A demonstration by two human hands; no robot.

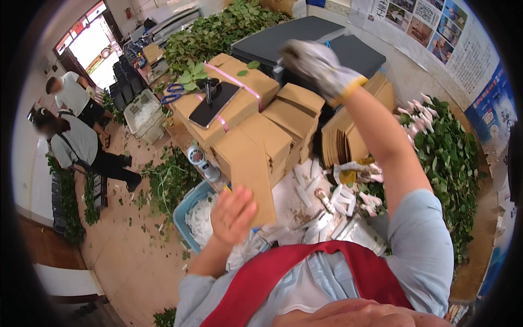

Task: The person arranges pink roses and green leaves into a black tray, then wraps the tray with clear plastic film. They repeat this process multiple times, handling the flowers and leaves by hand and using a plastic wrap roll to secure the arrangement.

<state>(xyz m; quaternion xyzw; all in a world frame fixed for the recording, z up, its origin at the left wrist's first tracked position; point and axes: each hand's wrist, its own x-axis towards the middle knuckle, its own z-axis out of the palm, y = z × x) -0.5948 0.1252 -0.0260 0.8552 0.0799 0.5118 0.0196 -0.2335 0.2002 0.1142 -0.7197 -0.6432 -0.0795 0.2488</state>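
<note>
My left hand [235, 214], bare and blurred, is raised at the lower left edge of a cardboard strip [255, 180]. Its fingers overlap the strip, but a grip on it is not clear. My right hand [308, 65], in a dirty white glove with a yellow cuff, is over a dark grey plastic container [290, 36]. Its fingers are blurred and any contact is hidden. Between the hands are stacked cardboard pieces [249, 139] and a bundle tied with pink ribbon [259, 81]. On the bundle lie a smartphone [214, 104] and blue-handled scissors [173, 93].
A blue tub [190, 237] of white pieces and a small handheld fan [203, 163] are at left. Leafy stems pile behind [220, 30]; pink-wrapped blooms [419, 114] stand at right. Two people [77, 143] [75, 96] stand at far left.
</note>
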